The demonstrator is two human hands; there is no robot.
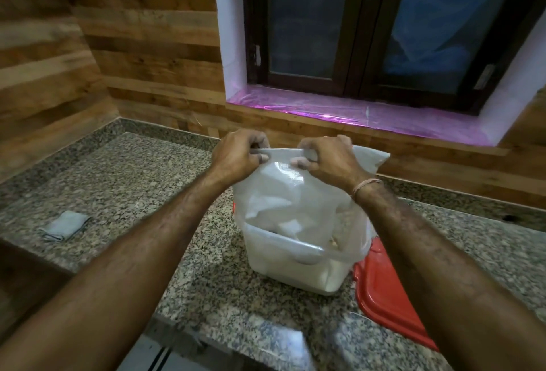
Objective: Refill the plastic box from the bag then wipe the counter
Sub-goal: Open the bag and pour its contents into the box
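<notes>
Left hand: we see the left hand [239,152] curled over the left end of the bag's upper edge, fingers and thumb pinching the film.
Right hand: the right hand [325,157] pinches the same edge further right, so the edge is drawn taut between the two grips.
Bag: the translucent white plastic bag [295,199] hangs down from that edge, and its lower end sits inside the box.
Box: the translucent rectangular plastic box [295,270] stands uncovered on the speckled grey granite counter [133,178], directly below both hands. Pale contents show through its wall.
Governing relation: the bag's long axis runs vertically and the gripped edge runs left to right. The box lies straight beneath, and neither hand is clearly nearer to it.
Step in hand: we judge this to be the emptying of the bag into the box. We cannot tell whether the bag's mouth faces down.
Next move: we expect a lift or shake along the vertical axis. Any sideways drift risks spilling past the rim.
Lid: the flat red plastic lid [381,296] lies on the counter just beside the box on its right, partly hidden by the right forearm.
Cloth: the folded grey cloth [63,225] lies well apart to the left, on the left hand's side, untouched.
</notes>
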